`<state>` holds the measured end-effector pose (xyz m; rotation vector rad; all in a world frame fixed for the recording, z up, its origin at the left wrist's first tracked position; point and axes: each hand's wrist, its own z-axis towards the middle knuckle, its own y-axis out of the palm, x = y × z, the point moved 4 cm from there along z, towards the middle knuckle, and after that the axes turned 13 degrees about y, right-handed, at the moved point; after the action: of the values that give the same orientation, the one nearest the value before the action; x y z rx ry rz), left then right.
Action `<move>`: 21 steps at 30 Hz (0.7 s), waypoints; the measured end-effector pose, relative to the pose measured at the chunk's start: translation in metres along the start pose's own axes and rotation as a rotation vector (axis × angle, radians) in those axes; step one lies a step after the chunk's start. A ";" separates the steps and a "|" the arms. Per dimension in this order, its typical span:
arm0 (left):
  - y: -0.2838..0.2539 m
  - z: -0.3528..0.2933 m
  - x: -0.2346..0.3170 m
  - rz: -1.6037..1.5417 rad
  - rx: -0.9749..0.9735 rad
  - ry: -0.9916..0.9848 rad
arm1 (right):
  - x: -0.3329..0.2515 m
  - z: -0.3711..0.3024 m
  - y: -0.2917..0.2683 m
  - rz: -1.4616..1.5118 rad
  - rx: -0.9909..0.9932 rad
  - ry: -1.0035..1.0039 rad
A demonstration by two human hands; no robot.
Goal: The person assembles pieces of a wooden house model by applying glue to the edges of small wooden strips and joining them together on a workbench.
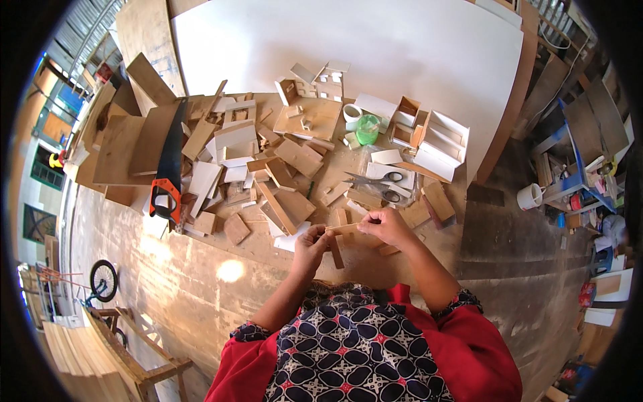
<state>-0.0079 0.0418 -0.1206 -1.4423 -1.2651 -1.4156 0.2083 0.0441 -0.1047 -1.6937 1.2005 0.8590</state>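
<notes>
Near the front edge of the worktable, a thin, light wooden strip spans the gap between my two hands. My left hand pinches its left end, and the fingertips of my right hand close on its right end. Below the strip, a narrow darker wood piece points toward me; whether it touches my left fingers I cannot tell. Just beyond my right hand lie scissors with dark handles, on a clear plastic bag. Wood offcuts are heaped beyond my left hand.
A handsaw with an orange handle lies at the left. Toward the back are a small wooden house model, a white cup, a green container and white-faced wooden boxes. Behind them stands a large white board.
</notes>
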 end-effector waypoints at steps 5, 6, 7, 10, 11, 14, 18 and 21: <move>-0.004 -0.002 -0.006 -0.085 -0.097 -0.058 | 0.003 0.012 -0.006 0.186 0.012 0.111; -0.004 0.000 -0.005 -0.093 -0.122 -0.053 | 0.004 0.014 -0.007 0.209 0.027 0.120; -0.005 0.001 -0.005 -0.113 -0.114 -0.059 | 0.006 0.016 -0.008 0.232 0.042 0.129; -0.006 0.007 0.005 -0.172 -0.090 -0.086 | 0.014 0.024 -0.016 -0.003 0.173 0.103; -0.005 0.007 0.010 -0.193 -0.082 -0.102 | 0.017 0.026 -0.018 -0.132 0.230 0.086; -0.013 0.008 0.017 -0.266 -0.045 -0.142 | -0.014 0.022 -0.023 -0.390 0.355 0.054; -0.014 0.006 0.033 -0.381 -0.058 -0.170 | -0.041 0.049 -0.059 -0.338 0.639 -0.116; -0.016 0.009 0.039 -0.448 -0.091 -0.168 | -0.062 0.080 -0.085 -0.172 0.824 -0.168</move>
<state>-0.0253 0.0599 -0.0850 -1.4166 -1.7300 -1.6845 0.2668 0.1539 -0.0590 -1.0056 1.0646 0.3083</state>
